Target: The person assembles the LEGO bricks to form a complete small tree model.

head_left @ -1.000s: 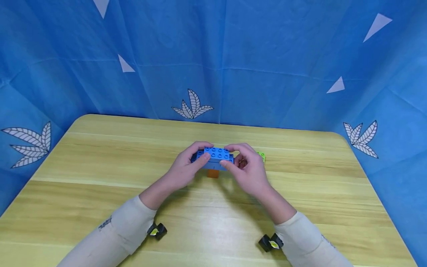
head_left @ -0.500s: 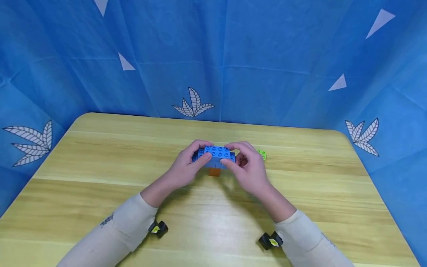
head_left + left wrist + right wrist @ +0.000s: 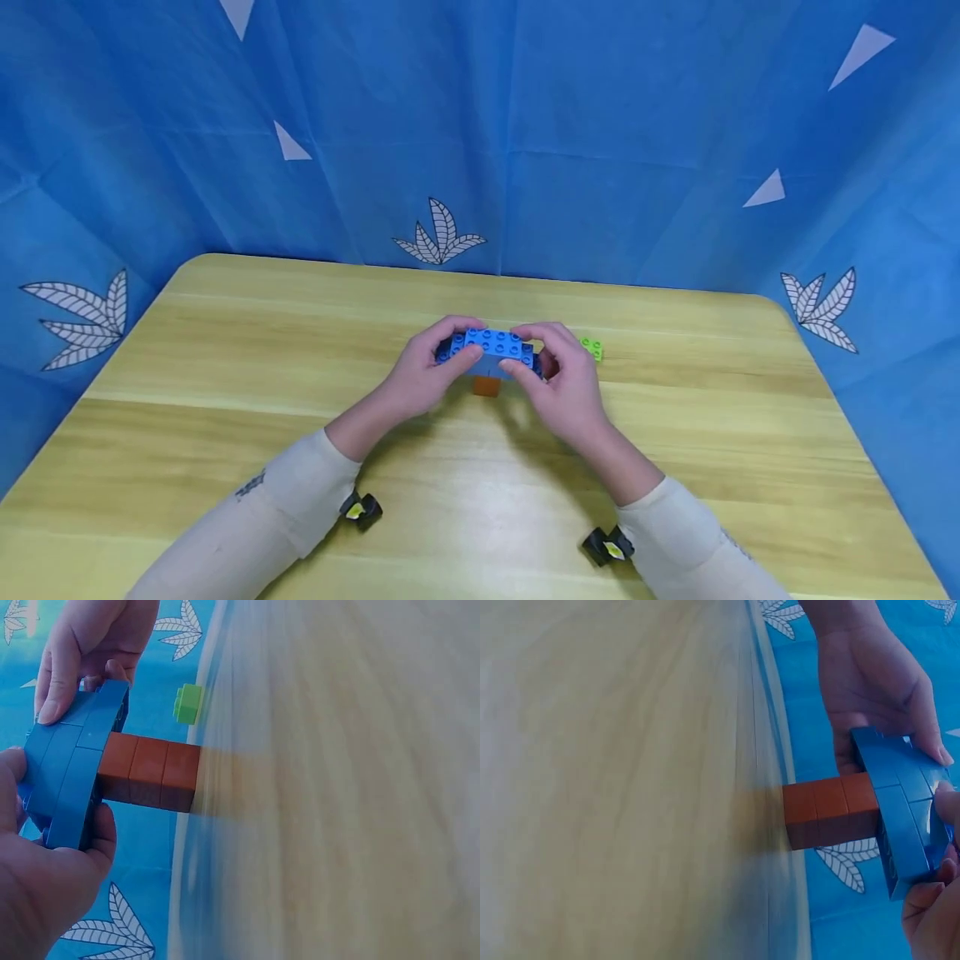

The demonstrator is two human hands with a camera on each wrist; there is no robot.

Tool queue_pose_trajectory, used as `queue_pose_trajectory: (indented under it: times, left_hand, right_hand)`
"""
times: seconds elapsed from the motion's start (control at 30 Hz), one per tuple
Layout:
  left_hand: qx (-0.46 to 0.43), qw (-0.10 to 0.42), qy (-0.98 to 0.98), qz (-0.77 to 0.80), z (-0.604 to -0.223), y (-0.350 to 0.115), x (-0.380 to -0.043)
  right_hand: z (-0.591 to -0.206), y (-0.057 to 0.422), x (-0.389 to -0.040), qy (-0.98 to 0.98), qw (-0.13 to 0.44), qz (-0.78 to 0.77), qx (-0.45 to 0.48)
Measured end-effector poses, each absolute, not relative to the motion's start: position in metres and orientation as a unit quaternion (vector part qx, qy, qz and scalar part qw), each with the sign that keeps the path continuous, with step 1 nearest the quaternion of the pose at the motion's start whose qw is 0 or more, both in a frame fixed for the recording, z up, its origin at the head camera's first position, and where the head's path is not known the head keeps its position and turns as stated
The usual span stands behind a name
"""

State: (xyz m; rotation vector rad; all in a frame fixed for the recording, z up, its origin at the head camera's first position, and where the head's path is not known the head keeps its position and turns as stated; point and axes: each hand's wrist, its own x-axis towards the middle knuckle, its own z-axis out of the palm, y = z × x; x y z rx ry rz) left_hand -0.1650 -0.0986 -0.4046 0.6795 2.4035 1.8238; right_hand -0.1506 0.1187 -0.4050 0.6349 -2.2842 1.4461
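Observation:
A stack of blue toy building bricks (image 3: 56, 761) sits on top of an upright column of several brown bricks (image 3: 150, 771), which stands on the table. Its layers narrow toward the top, where a studded blue brick (image 3: 493, 343) lies. From the left, my left hand (image 3: 420, 375) grips this top brick between thumb and fingers. On the opposite end my right hand (image 3: 566, 379) pinches it, thumb in front and index finger behind. Some fingers of both hands reach down beside the lower blue layers. Part of the stack's ends is hidden behind the hands.
A light green studded brick (image 3: 592, 349) lies on the wooden table (image 3: 300, 367), just right of my right hand and partly hidden by it. Behind the table's far edge hangs a blue patterned curtain (image 3: 600, 150).
The head view has shifted a little, and slightly more of the green brick shows. Both hands keep their hold on the blue bricks, with barely any movement.

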Motion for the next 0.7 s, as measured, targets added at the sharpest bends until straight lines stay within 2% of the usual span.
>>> queue_pose_trajectory:
  times: [0.17, 0.33, 0.53, 0.7]
  left_hand:
    - [0.213, 0.039, 0.769, 0.602, -0.407, -0.102, -0.163]
    - [0.203, 0.055, 0.757, 0.618, -0.408, -0.106, -0.162]
    - [0.173, 0.049, 0.767, 0.616, -0.408, -0.107, -0.165]
    - [0.146, 0.059, 0.784, 0.601, -0.41, -0.107, -0.165]
  right_hand:
    - [-0.409, 0.12, -0.149, -0.81, 0.185, 0.506, 0.232]
    - [-0.414, 0.132, -0.141, -0.815, 0.151, 0.511, 0.23]
    - [-0.421, 0.158, -0.143, -0.84, 0.093, 0.5, 0.189]
    - [-0.424, 0.181, -0.152, -0.874, 0.099, 0.456, 0.135]
